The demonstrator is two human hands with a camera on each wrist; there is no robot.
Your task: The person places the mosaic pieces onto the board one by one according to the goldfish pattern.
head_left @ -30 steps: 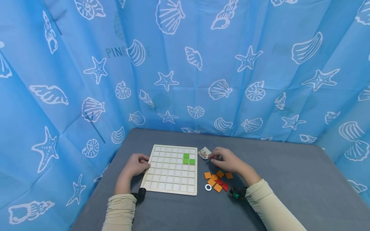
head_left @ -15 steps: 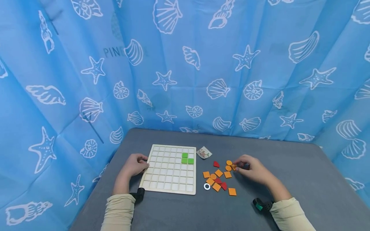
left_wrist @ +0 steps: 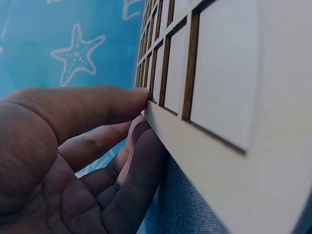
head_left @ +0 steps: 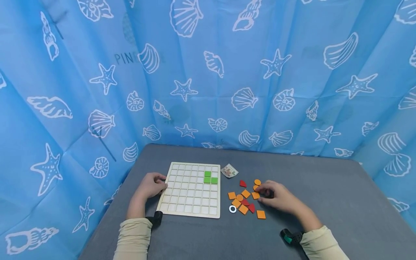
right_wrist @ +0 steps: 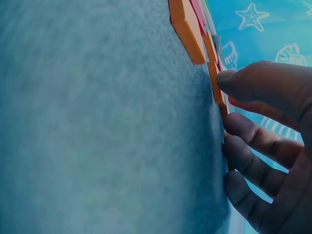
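My left hand (head_left: 151,187) pinches the left edge of a pale gridded board (head_left: 188,195). In the left wrist view the thumb lies on the board's rim (left_wrist: 195,151), with the fingers at its underside. Three green square tiles (head_left: 207,180) sit in cells near the board's upper right. My right hand (head_left: 277,196) is low over the right side of a group of loose tiles, its fingers loosely bent. Its thumb reaches the edge of an orange square tile (head_left: 255,195), and the other fingertips touch beside the orange discs (head_left: 257,182). The index fingertip is partly hidden in the right wrist view.
Several orange squares (head_left: 243,209), red quarter-round pieces (head_left: 242,183) and a white ring (head_left: 230,209) lie right of the board. A small printed card (head_left: 229,170) rests above them. One orange square (head_left: 261,214) lies apart, nearer. A blue shell-patterned curtain (head_left: 217,97) hangs behind the grey table.
My right hand went from beside the card out to the right, then a little back left and nearer among the orange pieces. More tiles now show. The left hand stays at the board.
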